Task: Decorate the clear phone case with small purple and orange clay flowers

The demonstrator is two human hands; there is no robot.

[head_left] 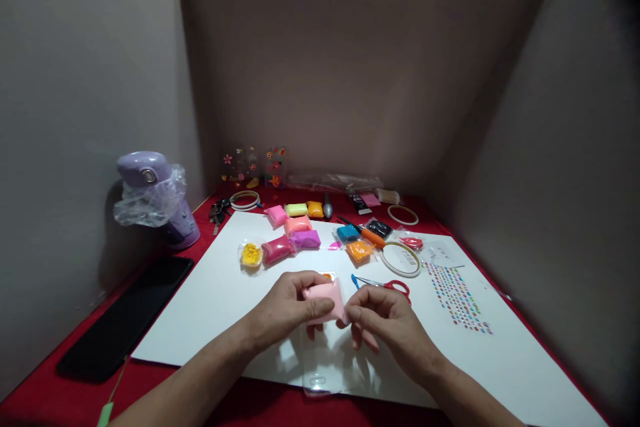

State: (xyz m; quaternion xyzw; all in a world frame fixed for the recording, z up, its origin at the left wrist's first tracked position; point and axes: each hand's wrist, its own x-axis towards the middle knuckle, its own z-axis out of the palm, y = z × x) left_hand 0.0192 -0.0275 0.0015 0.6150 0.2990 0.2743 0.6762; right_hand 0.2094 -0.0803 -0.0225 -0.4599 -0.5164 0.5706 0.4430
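Note:
A pale pink packet of soft modelling clay (327, 291) in clear wrap is held up over the white board by my left hand (283, 310), thumb across its front. My right hand (393, 320) pinches the right edge of its wrapper between thumb and forefinger, other fingers curled. Beneath both hands lies a clear phone case (318, 383), partly covered by them. Just behind my right hand are scissors (399, 287) with red handles and a blue-tipped tool (355, 281). Farther back sit several wrapped clay packets, among them a magenta one (278, 249) and an orange one (359, 251).
A white board (200, 307) covers much of the red cloth (280, 407). Left stand a purple bottle (183, 223) and a black phone (127, 317). On the right are a sheet of gem stickers (457, 300) and a tape roll (401, 273). Walls close in the table.

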